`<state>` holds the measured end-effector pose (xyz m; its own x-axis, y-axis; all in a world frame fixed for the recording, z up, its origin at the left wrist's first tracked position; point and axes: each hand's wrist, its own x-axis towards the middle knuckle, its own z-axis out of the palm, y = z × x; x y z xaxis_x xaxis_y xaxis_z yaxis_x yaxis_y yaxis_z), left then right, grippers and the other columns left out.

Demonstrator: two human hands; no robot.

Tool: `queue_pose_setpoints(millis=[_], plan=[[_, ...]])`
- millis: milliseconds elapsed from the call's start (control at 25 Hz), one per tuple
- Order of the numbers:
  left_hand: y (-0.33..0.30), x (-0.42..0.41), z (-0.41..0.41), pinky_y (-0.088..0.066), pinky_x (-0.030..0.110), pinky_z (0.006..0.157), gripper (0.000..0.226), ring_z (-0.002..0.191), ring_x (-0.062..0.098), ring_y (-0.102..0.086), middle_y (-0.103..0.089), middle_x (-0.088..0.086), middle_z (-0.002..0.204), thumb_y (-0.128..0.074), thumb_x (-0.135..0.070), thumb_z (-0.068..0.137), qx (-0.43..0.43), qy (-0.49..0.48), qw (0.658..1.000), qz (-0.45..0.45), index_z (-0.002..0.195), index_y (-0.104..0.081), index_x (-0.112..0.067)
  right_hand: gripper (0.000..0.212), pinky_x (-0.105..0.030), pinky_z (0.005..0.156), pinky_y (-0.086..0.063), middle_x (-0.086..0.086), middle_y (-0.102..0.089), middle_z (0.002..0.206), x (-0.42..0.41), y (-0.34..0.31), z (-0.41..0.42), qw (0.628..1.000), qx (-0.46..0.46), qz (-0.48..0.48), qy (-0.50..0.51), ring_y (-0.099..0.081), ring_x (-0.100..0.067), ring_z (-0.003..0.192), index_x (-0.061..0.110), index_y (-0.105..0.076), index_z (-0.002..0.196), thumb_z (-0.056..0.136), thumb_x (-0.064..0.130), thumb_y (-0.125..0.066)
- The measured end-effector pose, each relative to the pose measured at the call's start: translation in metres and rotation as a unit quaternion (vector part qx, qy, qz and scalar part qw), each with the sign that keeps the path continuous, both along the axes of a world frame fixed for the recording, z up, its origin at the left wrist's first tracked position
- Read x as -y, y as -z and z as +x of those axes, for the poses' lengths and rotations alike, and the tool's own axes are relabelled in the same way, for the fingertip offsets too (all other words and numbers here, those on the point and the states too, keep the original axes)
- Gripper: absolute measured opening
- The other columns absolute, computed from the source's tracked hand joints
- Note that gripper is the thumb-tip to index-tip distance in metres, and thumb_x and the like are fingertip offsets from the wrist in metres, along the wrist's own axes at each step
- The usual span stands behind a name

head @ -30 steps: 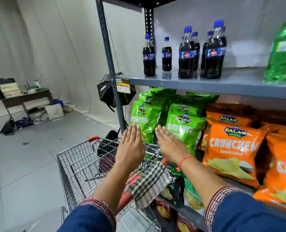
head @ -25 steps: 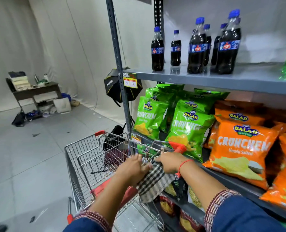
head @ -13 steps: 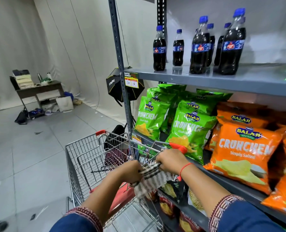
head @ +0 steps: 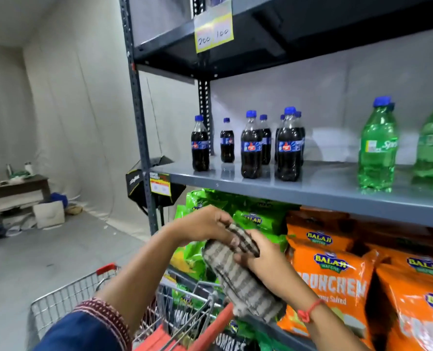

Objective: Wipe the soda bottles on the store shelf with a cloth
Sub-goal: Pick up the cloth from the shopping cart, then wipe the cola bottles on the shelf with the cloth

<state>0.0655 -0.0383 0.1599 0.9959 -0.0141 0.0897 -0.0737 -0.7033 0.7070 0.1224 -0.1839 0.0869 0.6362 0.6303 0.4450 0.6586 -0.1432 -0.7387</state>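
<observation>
Holding the cloth (head: pixel 238 272) bunched between both hands, I have my left hand (head: pixel 205 225) pinched shut on its top end and my right hand (head: pixel 266 264) wrapped around its middle, so neither grip is free. The cloth hangs in front of the green chip bags (head: pixel 250 219), above the cart (head: pixel 83 297) and well below the bottles. It is soft and limp, so I judge it needs folding into a pad in 1 hand before it will wipe well.

The cola bottles (head: pixel 250 148) stand upright on the shelf (head: pixel 311 191) above the chips, some 7 of them, with 2 green bottles (head: pixel 377 148) further right. They look full, so fairly heavy for their size, and the smooth plastic is likely slippery. They also look easy to tip, standing close together. I would steady each by the neck under the blue cap with 1 hand and rub the body with the cloth in the other, starting with the leftmost, which stands apart.
</observation>
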Motion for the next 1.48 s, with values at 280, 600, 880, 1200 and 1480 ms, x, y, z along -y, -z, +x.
queue_pose_setpoints(millis=[280, 600, 880, 1200, 1480], plan=[[-0.122, -0.022, 0.091, -0.047, 0.026, 0.087, 0.036, 0.103, 0.017, -0.059, -0.063, 0.004, 0.109, -0.062, -0.026, 0.081, 0.310, -0.067, 0.923, -0.219, 0.113, -0.060, -0.009, 0.035, -0.004, 0.062, -0.040, 0.017, -0.063, 0.085, 0.003, -0.040, 0.012, 0.990, 0.028, 0.090, 0.109, -0.058, 0.008, 0.079, 0.040, -0.041, 0.102, 0.085, 0.021, -0.063], [-0.159, -0.061, 0.201, -0.045, 0.022, 0.069, 0.042, 0.072, 0.012, -0.050, -0.057, 0.001, 0.083, -0.049, -0.048, 0.084, 0.111, 0.072, 0.939, -0.317, 0.103, -0.051, -0.011, 0.032, -0.022, 0.079, -0.046, 0.012, -0.064, 0.099, -0.055, -0.112, 0.040, 0.973, 0.118, 0.089, 0.180, -0.058, -0.005, 0.092, 0.039, -0.046, 0.110, 0.086, 0.023, -0.058], [-0.156, -0.066, 0.228, -0.045, 0.032, 0.096, 0.023, 0.065, 0.014, -0.065, -0.070, 0.005, 0.069, -0.050, -0.028, 0.088, 0.040, 0.178, 0.924, -0.335, 0.088, -0.060, -0.007, 0.030, -0.024, 0.073, -0.049, 0.007, -0.063, 0.097, -0.082, -0.135, 0.093, 0.945, 0.093, 0.164, 0.266, -0.060, -0.010, 0.086, 0.030, -0.047, 0.110, 0.085, 0.015, -0.057], [-0.158, -0.061, 0.212, -0.055, 0.019, 0.066, 0.027, 0.069, 0.013, -0.070, -0.075, 0.002, 0.073, -0.048, -0.027, 0.088, 0.062, 0.139, 0.940, -0.306, 0.093, -0.064, -0.006, 0.031, -0.030, 0.073, -0.034, -0.010, -0.056, 0.107, -0.101, -0.114, 0.117, 0.753, 0.457, 0.082, 0.466, -0.053, -0.027, 0.085, 0.011, -0.059, 0.100, 0.072, 0.000, -0.057], [-0.158, -0.060, 0.213, -0.055, 0.025, 0.081, 0.031, 0.078, 0.015, -0.071, -0.075, 0.006, 0.078, -0.048, -0.025, 0.089, 0.059, 0.134, 0.939, -0.312, 0.101, -0.063, 0.000, 0.071, -0.040, 0.110, -0.014, -0.024, -0.032, 0.146, -0.120, -0.089, 0.127, 0.767, 0.439, -0.099, 0.457, -0.020, -0.032, 0.133, -0.003, -0.031, 0.135, 0.078, 0.031, -0.055]])
